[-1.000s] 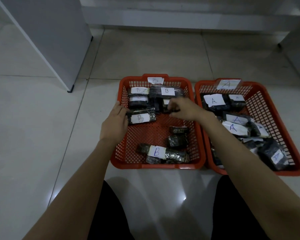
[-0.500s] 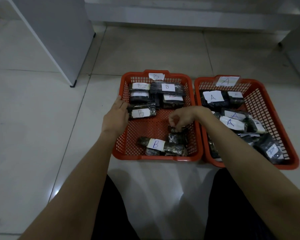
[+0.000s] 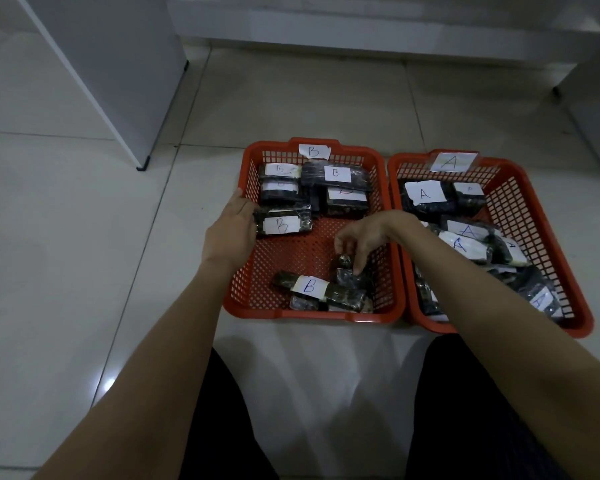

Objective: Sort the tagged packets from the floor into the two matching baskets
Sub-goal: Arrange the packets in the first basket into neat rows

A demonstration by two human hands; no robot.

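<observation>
Two orange baskets stand side by side on the floor. The left basket (image 3: 312,315) carries a "B" tag (image 3: 313,151), the right basket (image 3: 534,188) an "A" tag (image 3: 452,162). Both hold several dark packets with white labels. My left hand (image 3: 229,230) rests with straight fingers on the left rim of the B basket, touching a B packet (image 3: 283,224). My right hand (image 3: 364,233) reaches down into the B basket, its curled fingertips pinching a small dark packet (image 3: 343,263) whose label is hidden. Another B packet (image 3: 310,285) lies just in front of it.
A white cabinet (image 3: 118,64) stands at the back left and white furniture (image 3: 596,109) at the right edge. A white wall base (image 3: 361,29) runs behind. My legs in dark trousers (image 3: 222,427) frame bare pale tile in front of the baskets.
My right hand has come back from the far B packets to the near right of the B basket and lowered onto the small dark packet. My left hand has stayed on the rim.
</observation>
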